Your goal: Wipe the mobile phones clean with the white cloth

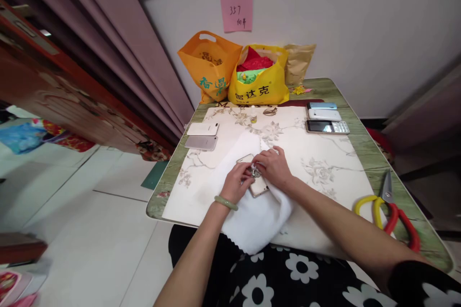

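Observation:
A pale phone (260, 186) lies tilted on a white cloth (248, 220) in front of me. Over the phone's middle, a small shiny silvery piece (254, 171) is held between the fingers of both hands; its exact kind is too small to tell. My left hand (236, 181), with a green bangle at the wrist, pinches it from the left. From the right, my right hand (274, 167) closes its fingertips on the same piece. Both hands partly hide the phone.
Two phones (202, 129) lie at left, several more (327, 127) at right. Large scissors (385, 199) rest near the right edge. A small bottle (253, 116) and glasses (270, 112) sit farther back, before an orange bag (212, 62) and a yellow bag (261, 88).

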A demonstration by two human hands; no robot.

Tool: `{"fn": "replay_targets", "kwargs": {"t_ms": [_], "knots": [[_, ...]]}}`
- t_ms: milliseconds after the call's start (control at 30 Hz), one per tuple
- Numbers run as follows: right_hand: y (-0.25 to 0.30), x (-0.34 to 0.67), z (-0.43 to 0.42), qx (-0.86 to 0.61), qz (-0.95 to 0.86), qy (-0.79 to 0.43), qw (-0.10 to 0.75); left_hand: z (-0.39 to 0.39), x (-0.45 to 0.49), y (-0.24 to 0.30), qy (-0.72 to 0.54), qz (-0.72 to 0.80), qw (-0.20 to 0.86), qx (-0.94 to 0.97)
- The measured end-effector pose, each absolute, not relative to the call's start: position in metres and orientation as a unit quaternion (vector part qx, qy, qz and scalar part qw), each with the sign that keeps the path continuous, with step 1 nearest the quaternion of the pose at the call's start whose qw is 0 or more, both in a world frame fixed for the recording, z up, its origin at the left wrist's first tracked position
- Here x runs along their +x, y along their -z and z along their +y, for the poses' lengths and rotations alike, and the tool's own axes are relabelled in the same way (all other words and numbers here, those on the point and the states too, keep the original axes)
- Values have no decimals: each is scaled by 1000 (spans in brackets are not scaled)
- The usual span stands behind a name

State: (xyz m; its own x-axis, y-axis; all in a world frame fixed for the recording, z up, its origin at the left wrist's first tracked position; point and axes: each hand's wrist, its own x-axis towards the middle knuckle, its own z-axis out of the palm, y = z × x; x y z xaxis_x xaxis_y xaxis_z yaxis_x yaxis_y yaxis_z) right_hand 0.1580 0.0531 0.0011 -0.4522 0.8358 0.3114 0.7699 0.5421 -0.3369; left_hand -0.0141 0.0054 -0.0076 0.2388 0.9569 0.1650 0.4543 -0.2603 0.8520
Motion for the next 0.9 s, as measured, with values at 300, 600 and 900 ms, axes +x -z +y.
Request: {"fn": "replay_targets", "kwargs": {"t_ms": [300, 600, 900], "knots": [[-2, 222, 20, -418, -878, -82, 219, 25, -17, -9, -224, 466, 250, 819], [0, 267, 41, -589, -713, -172, 339, 33, -13, -34, -167, 441, 128, 872], [-5, 253, 40, -562, -738, -107, 357, 11, 26, -31, -68, 704, -52, 705]]}}
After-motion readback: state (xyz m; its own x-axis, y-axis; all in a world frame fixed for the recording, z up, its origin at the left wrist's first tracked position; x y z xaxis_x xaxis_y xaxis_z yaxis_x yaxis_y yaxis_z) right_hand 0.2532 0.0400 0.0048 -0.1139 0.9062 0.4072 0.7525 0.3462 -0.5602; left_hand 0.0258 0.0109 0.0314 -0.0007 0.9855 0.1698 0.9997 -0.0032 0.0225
